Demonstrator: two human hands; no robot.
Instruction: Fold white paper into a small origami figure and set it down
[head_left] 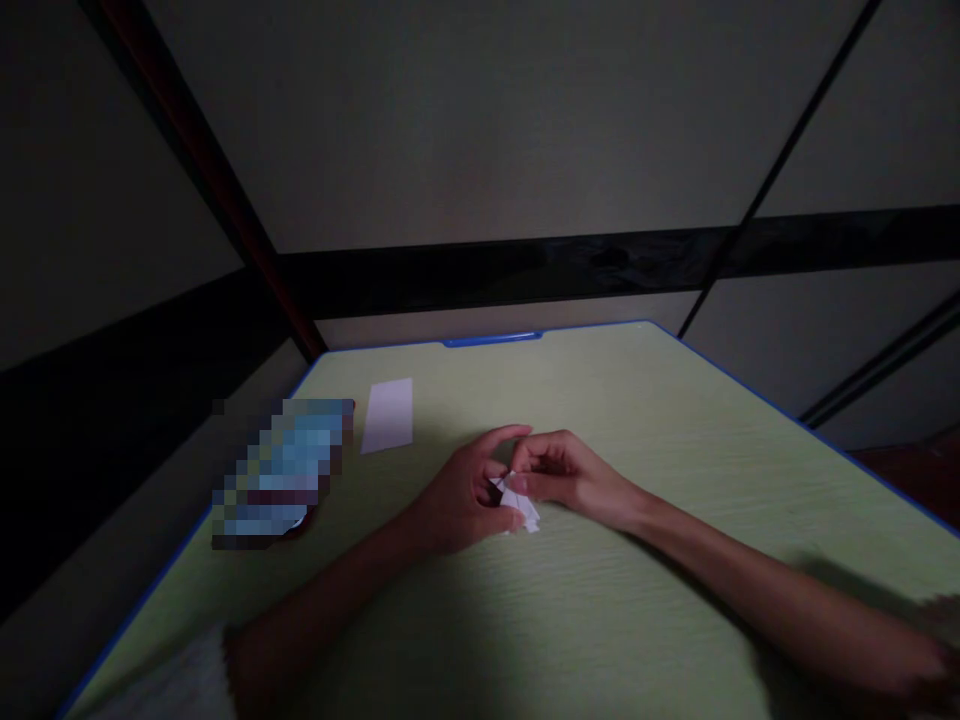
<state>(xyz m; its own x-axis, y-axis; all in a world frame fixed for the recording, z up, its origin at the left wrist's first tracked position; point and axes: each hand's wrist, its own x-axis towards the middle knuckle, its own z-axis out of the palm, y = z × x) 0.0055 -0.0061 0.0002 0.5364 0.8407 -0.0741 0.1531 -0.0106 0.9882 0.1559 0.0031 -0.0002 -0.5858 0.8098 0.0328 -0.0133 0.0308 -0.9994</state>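
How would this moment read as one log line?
left hand: holding folded paper | right hand: pinching folded paper | white sheet: flat on table

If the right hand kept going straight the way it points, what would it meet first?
Probably the left hand, just beyond the folded paper that the right hand touches; depth is hard to judge.

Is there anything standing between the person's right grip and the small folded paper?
Nothing visible: the right grip touches the folded paper directly, as does the left grip. The flat white sheet lies apart from them.
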